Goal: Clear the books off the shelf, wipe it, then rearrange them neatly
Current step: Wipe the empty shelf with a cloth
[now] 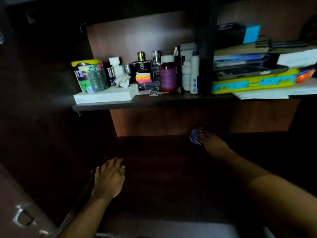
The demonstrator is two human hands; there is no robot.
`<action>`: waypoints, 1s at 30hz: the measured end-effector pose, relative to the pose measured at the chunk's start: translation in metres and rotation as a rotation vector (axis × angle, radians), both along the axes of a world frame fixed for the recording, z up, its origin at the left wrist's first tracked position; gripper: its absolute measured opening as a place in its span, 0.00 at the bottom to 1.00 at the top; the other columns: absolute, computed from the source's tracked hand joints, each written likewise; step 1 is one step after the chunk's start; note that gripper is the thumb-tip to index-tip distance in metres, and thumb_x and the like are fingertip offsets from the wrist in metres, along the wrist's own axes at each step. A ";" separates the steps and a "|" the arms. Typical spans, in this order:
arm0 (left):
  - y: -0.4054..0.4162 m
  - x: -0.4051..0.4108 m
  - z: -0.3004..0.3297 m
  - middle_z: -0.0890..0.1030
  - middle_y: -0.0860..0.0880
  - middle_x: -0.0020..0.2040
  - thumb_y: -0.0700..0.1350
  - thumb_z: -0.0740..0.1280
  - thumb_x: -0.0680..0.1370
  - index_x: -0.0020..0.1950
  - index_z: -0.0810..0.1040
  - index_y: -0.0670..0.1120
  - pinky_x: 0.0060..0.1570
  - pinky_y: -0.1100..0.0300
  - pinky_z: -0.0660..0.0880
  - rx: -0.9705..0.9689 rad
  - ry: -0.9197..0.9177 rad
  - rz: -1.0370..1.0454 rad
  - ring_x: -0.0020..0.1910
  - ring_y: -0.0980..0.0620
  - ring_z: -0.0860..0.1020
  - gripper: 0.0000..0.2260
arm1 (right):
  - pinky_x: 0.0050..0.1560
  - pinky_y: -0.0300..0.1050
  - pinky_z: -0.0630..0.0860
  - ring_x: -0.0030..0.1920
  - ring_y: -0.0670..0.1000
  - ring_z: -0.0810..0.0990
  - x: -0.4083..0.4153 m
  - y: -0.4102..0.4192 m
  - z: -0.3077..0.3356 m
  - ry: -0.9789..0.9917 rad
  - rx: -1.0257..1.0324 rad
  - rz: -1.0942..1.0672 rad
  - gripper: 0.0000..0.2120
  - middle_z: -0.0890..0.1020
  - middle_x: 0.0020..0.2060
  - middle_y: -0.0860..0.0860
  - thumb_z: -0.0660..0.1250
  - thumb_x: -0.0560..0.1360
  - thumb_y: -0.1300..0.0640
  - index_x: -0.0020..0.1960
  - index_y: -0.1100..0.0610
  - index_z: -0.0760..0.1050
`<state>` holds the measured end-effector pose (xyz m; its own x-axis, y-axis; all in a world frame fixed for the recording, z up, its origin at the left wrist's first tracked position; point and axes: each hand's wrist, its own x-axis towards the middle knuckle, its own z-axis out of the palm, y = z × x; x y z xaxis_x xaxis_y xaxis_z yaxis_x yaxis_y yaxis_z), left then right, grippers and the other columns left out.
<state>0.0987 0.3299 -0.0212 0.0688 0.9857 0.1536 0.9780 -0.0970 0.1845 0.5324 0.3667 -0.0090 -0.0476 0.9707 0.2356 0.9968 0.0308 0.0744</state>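
The lower shelf (pixel 163 169) is a dark wooden board in deep shadow. My left hand (pixel 109 177) lies flat on its left part with fingers straight. My right hand (pixel 212 143) reaches to the back of the same shelf and grips a small blue-and-white bundle (pixel 195 135), possibly a cloth. On the upper shelf's right side lies a pile of books and cases (pixel 253 69), among them a yellow and blue case (pixel 253 83). A white book (pixel 106 96) lies flat on the upper shelf's left end.
The upper shelf (pixel 154 102) holds a printed yellow-lidded tin (pixel 90 75), perfume bottles (pixel 141 67), a purple jar (pixel 168 74), white tubes (pixel 190 69) and sticky notes (pixel 143 78). A dark vertical post (pixel 205 48) splits that shelf. A drawer handle (pixel 24 217) shows at bottom left.
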 end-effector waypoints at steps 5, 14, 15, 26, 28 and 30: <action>-0.006 0.002 0.013 0.56 0.50 0.83 0.55 0.47 0.86 0.82 0.57 0.53 0.78 0.39 0.52 -0.147 0.051 -0.013 0.80 0.44 0.57 0.23 | 0.72 0.50 0.67 0.73 0.62 0.70 -0.034 -0.075 0.020 0.233 -0.268 -0.001 0.29 0.66 0.77 0.59 0.65 0.81 0.54 0.79 0.57 0.60; -0.103 0.076 0.082 0.66 0.53 0.75 0.48 0.72 0.79 0.80 0.59 0.56 0.73 0.58 0.66 -0.546 -0.538 -0.588 0.73 0.54 0.67 0.33 | 0.46 0.42 0.74 0.54 0.53 0.79 -0.114 -0.219 0.077 0.698 -0.414 0.128 0.17 0.79 0.52 0.52 0.63 0.77 0.68 0.62 0.54 0.75; -0.118 0.084 0.092 0.66 0.54 0.75 0.48 0.74 0.78 0.81 0.57 0.57 0.73 0.59 0.65 -0.570 -0.561 -0.699 0.74 0.56 0.66 0.36 | 0.49 0.42 0.77 0.52 0.51 0.79 -0.121 -0.229 0.084 0.789 -0.372 0.139 0.18 0.80 0.52 0.52 0.63 0.75 0.70 0.61 0.55 0.75; -0.178 0.056 0.263 0.79 0.56 0.57 0.56 0.66 0.82 0.64 0.78 0.51 0.57 0.59 0.70 0.066 -0.367 -0.806 0.57 0.55 0.77 0.14 | 0.58 0.52 0.80 0.53 0.51 0.82 -0.176 -0.298 0.193 1.105 0.160 0.282 0.17 0.81 0.52 0.51 0.72 0.78 0.47 0.63 0.49 0.71; -0.183 0.042 0.303 0.76 0.50 0.58 0.56 0.66 0.82 0.66 0.78 0.46 0.57 0.63 0.68 0.207 -0.290 -0.834 0.60 0.52 0.75 0.18 | 0.58 0.47 0.79 0.56 0.47 0.82 -0.194 -0.302 0.220 1.074 0.246 0.364 0.21 0.81 0.54 0.47 0.75 0.75 0.47 0.63 0.49 0.71; -0.190 0.028 0.342 0.77 0.48 0.54 0.55 0.69 0.80 0.61 0.83 0.47 0.58 0.62 0.70 0.309 -0.227 -0.866 0.56 0.54 0.75 0.16 | 0.58 0.43 0.78 0.56 0.42 0.81 -0.215 -0.300 0.247 1.023 0.302 0.419 0.27 0.81 0.56 0.44 0.77 0.71 0.44 0.64 0.46 0.69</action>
<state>0.1265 0.1403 0.3212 0.6942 0.5190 0.4988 0.4867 -0.8489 0.2059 0.3178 0.0671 0.2377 -0.0058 0.8212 0.5707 0.5103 0.4932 -0.7045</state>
